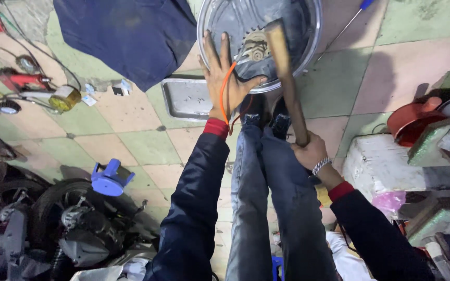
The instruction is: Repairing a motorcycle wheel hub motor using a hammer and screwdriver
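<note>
Left hand (225, 78) fingers spread flat on the wheel (259, 41), right hand (311, 152) clamped on the hammer handle (287, 78); I'd keep strikes short, clear of that thumb.

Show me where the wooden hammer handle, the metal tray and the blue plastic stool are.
wooden hammer handle (290, 88), head view, mid shaft.
metal tray (183, 99), head view, bare floor of the tray.
blue plastic stool (109, 179), head view, its seat.

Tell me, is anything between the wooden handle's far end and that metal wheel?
Nothing visible. The right hand grips the wooden handle, whose far end lies over the wheel. The left hand presses the wheel's near rim, off to the side.
</note>
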